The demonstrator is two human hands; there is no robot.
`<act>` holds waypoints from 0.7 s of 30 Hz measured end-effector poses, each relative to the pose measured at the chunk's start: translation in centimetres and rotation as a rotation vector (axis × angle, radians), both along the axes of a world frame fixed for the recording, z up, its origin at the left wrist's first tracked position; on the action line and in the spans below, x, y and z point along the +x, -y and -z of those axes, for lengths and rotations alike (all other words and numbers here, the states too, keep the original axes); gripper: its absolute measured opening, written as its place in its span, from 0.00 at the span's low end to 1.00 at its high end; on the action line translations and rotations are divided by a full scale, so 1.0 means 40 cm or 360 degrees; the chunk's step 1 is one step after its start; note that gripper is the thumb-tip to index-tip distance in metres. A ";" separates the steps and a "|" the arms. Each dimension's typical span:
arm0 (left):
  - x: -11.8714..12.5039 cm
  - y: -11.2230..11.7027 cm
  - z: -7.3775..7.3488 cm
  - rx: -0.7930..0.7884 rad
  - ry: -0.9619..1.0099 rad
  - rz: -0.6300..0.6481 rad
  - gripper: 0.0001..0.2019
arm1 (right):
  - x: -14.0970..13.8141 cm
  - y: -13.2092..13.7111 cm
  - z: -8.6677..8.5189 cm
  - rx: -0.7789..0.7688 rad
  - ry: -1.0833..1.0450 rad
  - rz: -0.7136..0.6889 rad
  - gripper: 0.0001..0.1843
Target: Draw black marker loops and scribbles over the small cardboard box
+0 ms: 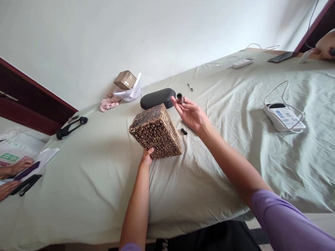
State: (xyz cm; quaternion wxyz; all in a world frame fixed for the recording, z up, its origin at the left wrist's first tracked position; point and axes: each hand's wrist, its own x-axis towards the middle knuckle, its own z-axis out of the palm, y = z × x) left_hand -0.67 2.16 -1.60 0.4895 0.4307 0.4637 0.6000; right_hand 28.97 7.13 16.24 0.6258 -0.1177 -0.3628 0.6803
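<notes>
L hand (147, 156) grips scribbled box (154, 136) at lower corner, over cloth (104, 191); R hand (193, 116) pinches marker (180, 99) near box, apart — cap (184, 131) off. Prob. best: firm L grip, light marker pressure — tip off cloth.

Black looping scribbles pattern the brown box (157, 134).
</notes>
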 end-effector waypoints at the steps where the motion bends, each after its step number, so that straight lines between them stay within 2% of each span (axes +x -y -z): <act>1: -0.001 0.000 0.000 -0.0019 0.0007 -0.0011 0.42 | -0.010 -0.002 0.006 -0.0053 -0.0042 -0.0038 0.18; 3: -0.002 -0.001 0.001 -0.0045 0.0017 -0.0032 0.44 | -0.022 -0.005 0.014 -0.0164 -0.0097 -0.0139 0.17; 5: -0.002 -0.002 0.003 -0.0053 0.0021 -0.0047 0.45 | -0.028 -0.005 0.017 -0.0271 -0.0141 -0.0233 0.21; 8: 0.001 -0.002 0.005 -0.0058 0.0033 -0.0059 0.46 | -0.033 0.002 0.013 -0.0377 -0.0245 -0.0240 0.24; 12: 0.005 -0.002 0.006 -0.0053 0.0054 -0.0047 0.46 | -0.040 0.010 -0.001 -0.0395 -0.0254 -0.0138 0.17; 16: 0.008 -0.001 0.005 -0.0055 0.0061 -0.0040 0.47 | -0.036 0.019 -0.014 -0.0577 -0.0107 -0.0288 0.09; 19: 0.014 0.001 0.000 -0.0056 0.0078 -0.0034 0.46 | -0.020 0.028 -0.019 -0.0514 0.0088 -0.0312 0.12; 21: 0.018 0.003 -0.004 -0.0056 0.0097 -0.0025 0.46 | -0.005 0.030 -0.019 -0.0409 0.0191 -0.0232 0.06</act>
